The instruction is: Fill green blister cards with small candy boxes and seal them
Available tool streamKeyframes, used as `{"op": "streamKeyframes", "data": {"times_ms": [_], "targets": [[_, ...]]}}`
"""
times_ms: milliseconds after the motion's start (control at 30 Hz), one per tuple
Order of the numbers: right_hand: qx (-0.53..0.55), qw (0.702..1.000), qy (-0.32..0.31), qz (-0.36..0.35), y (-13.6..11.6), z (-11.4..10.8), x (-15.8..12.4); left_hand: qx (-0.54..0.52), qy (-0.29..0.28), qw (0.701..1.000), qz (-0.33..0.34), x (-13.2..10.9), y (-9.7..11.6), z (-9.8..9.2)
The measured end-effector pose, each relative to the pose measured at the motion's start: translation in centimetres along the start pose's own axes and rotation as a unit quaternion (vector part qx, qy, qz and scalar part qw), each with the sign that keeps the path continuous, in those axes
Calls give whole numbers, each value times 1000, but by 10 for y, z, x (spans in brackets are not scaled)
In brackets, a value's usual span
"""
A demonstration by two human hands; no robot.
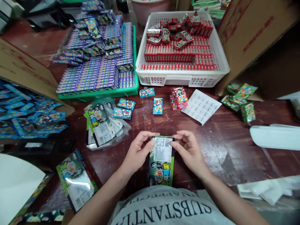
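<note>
My left hand [138, 153] and my right hand [191, 153] pinch the upper corners of a black-and-green printed candy pouch [161, 168]. Its white barcode panel faces up and its lower end reaches my shirt. My thumbs lie on the front; most fingers are behind the top edge. Beyond it lie a small blue candy box [157, 106] and another blue box [147, 92]. A small pile of red-and-pink packets [180, 97] touches a white sticker sheet [201, 107]. To the left, more pouches [100, 123] are stacked beside a pair of blue boxes [123, 109].
A green tray [126, 91] holds stacked purple boxes [91, 73]. Next to it stands a white basket [178, 76] of red boxes [170, 57]. Cardboard cartons [250, 34] flank the table. Green packets [241, 97] lie at right, a filled pouch [76, 178] at lower left.
</note>
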State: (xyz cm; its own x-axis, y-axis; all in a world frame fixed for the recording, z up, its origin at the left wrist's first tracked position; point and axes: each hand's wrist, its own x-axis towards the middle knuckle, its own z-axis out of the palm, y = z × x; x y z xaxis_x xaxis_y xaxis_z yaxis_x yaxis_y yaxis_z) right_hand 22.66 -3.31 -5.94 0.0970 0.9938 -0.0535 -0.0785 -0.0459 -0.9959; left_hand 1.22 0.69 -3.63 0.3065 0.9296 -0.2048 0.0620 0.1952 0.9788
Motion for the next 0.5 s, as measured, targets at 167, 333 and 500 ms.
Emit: {"op": "streamKeyframes", "data": {"times_ms": [167, 333, 500], "targets": [[-91, 991, -96, -18, -17, -8, 12, -35, -8, 999, -22, 5, -1, -5], [-134, 981, -111, -83, -27, -8, 19, -20, 22, 1000, 6, 10, 1, -6], [-142, 982, -93, -79, -29, -4, 17, -11, 25, 1000, -10, 13, 7, -5]]}}
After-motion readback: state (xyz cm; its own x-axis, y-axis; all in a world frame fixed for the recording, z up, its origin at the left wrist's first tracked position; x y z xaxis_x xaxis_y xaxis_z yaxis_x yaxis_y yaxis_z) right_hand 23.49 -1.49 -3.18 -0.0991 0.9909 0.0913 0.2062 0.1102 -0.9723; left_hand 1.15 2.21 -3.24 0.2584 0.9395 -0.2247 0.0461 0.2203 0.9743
